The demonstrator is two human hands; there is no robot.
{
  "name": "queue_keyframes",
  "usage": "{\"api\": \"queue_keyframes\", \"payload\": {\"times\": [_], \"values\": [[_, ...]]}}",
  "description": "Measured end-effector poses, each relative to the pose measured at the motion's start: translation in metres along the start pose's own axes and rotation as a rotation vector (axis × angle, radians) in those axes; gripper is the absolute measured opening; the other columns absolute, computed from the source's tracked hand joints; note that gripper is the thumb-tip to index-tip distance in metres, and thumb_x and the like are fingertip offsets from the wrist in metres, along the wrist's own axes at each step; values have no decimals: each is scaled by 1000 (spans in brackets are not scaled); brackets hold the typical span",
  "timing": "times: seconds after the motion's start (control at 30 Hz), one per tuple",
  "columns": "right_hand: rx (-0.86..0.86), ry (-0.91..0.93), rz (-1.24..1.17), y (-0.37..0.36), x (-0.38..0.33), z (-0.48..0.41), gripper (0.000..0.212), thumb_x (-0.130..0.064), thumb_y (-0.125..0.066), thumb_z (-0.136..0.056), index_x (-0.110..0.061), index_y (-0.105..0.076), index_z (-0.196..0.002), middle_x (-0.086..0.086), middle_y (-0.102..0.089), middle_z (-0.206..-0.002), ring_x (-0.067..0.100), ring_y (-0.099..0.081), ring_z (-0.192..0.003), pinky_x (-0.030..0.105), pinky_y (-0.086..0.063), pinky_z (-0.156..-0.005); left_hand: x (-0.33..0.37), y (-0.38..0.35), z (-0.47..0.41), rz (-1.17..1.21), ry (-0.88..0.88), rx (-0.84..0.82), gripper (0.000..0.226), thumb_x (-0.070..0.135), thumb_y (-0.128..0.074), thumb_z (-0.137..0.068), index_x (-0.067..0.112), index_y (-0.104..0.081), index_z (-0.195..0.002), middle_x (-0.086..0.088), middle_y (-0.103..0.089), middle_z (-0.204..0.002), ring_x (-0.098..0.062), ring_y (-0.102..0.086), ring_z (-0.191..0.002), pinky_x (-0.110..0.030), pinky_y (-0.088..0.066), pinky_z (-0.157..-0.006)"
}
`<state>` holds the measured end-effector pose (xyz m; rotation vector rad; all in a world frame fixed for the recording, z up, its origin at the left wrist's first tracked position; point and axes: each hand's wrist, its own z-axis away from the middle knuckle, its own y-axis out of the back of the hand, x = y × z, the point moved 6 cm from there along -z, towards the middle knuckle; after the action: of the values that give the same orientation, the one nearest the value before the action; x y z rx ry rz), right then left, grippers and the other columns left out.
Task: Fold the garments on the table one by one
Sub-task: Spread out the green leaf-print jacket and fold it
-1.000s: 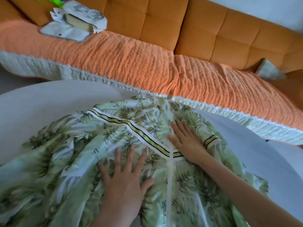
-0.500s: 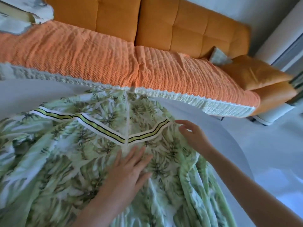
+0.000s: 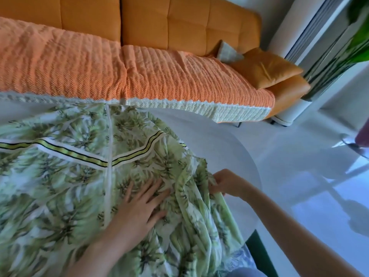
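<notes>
From the head camera, the leaf-print garment [image 3: 60, 186] lies spread over the white table [image 3: 209, 136], its striped band [image 3: 79, 154] running across in a shallow V and its right edge bunched into folds near the table's rim. The left hand [image 3: 139, 206] lies flat on the cloth just right of the white centre seam [image 3: 108, 176], fingers straight and slightly spread, while the right hand [image 3: 227, 183] pinches the bunched right edge with curled fingers. Behind the table stands an orange sofa [image 3: 179, 21] under a ribbed throw [image 3: 79, 66].
</notes>
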<state>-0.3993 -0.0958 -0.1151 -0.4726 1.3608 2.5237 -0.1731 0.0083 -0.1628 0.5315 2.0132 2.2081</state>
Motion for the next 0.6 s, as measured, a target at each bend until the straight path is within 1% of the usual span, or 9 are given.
{"api": "queue_keyframes", "payload": {"times": [0.1, 0.17, 0.2, 0.27, 0.3, 0.37, 0.4, 0.47, 0.6], "values": [[80, -52, -185, 22, 9, 4, 17, -21, -74, -80, -6, -66, -82, 4, -55, -63, 12, -52, -54, 16, -45, -47, 0, -1, 0, -39, 1, 27, 52, 53, -9, -99, 36, -35, -140, 7, -41, -144, -13, -25, -136, -44, -7, -107], [281, -108, -330, 60, 22, -1, 19, -23, -75, -78, -10, -62, -84, 4, -56, -64, 13, -51, -52, 13, -40, -38, 1, -1, 0, -45, -16, 72, 54, 53, -8, -99, 34, -36, -140, 4, -41, -145, -15, -24, -137, -46, -7, -107], [407, -112, -350, 82, 29, -6, 20, -21, -76, -78, -10, -61, -84, 4, -55, -62, 13, -49, -51, 14, -38, -38, 1, -1, 0, -46, -26, 89, 55, 54, -7, -98, 34, -37, -140, 3, -40, -145, -16, -21, -139, -47, -6, -107], [615, -107, -237, 119, 40, -16, 21, -21, -76, -77, -7, -63, -85, 9, -58, -67, 16, -50, -55, 21, -38, -46, -1, 0, -1, -44, -33, 119, 56, 54, -6, -98, 34, -39, -139, 3, -39, -147, -17, -12, -143, -48, -4, -108], [670, -128, -152, 130, 46, -21, 20, -21, -75, -78, -8, -64, -88, 12, -62, -77, 19, -54, -62, 25, -40, -54, -2, 1, -2, -38, -38, 131, 56, 54, -6, -98, 34, -39, -139, 3, -37, -147, -15, -8, -144, -48, -4, -109], [678, -180, 20, 135, 53, -32, 31, -14, -72, -80, -11, -63, -109, 13, -63, -110, 26, -56, -95, 32, -45, -77, -1, 2, -4, -30, -53, 156, 55, 54, -7, -98, 34, -38, -139, 4, -37, -147, -12, -1, -144, -47, -4, -110], [661, -181, 104, 131, 52, -36, 43, -9, -69, -81, -13, -58, -122, 11, -57, -124, 28, -49, -112, 35, -42, -89, -1, 3, -5, -31, -58, 165, 54, 54, -8, -98, 35, -39, -138, 4, -39, -146, -11, 1, -145, -46, -5, -110], [674, -79, 156, 115, 35, -38, 50, -7, -60, -85, -16, -50, -133, 6, -47, -138, 26, -37, -126, 36, -33, -101, -2, 5, -8, -35, -61, 174, 53, 55, -8, -98, 35, -39, -136, 5, -45, -142, -10, 4, -145, -44, -5, -110], [583, 286, 99, 71, -29, -37, 32, -26, -54, -94, -19, -59, -125, 1, -52, -137, 20, -44, -126, 36, -35, -106, -3, 1, -12, -59, -51, 192, 51, 55, -8, -98, 38, -32, -140, 7, -45, -141, -9, 5, -145, -42, -6, -109]]}}
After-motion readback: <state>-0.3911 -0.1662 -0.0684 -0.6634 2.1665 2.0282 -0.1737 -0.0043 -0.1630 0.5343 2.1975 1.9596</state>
